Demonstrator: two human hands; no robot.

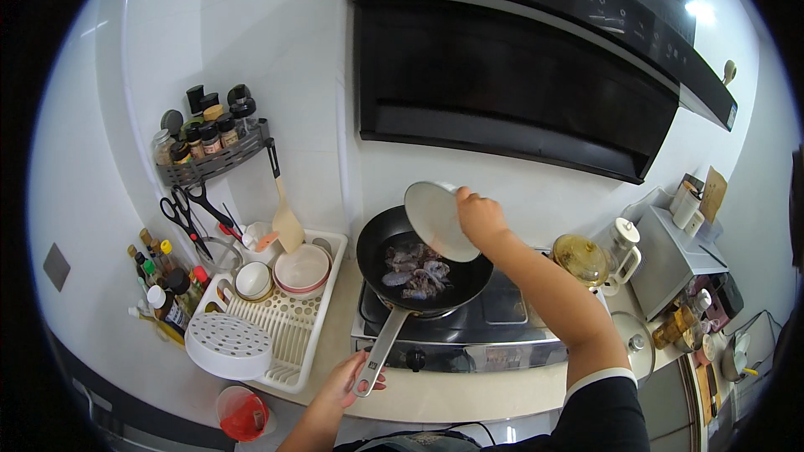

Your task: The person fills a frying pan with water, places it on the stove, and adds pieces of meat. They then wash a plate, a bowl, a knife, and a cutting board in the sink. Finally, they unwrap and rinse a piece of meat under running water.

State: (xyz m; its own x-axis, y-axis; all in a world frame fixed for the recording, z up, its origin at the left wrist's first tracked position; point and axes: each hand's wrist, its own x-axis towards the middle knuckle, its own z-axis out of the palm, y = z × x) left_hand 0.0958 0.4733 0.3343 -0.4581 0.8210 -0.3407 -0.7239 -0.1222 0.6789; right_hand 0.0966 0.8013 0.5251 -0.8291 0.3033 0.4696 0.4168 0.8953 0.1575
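Observation:
A black frying pan (377,235) sits on the left side of the gas stove (496,333). Dark, glossy pieces of food, perhaps meat (418,273), lie in it. My left hand (352,380) is around the end of the pan's metal handle (386,339), its fingertips showing on the far side. Above the pan, my right hand (483,220) grips the rim of a white dish (436,216). The dish is steeply tilted, with its lower edge over the food and its inner face bare of pieces.
Left of the stove stands a white dish rack (326,301) with bowls (301,267) and a perforated white basket (229,339). A lidded amber glass pot (578,257) is at the right rear. A range hood (515,88) overhangs the stove. A glass lid (631,342) lies at right.

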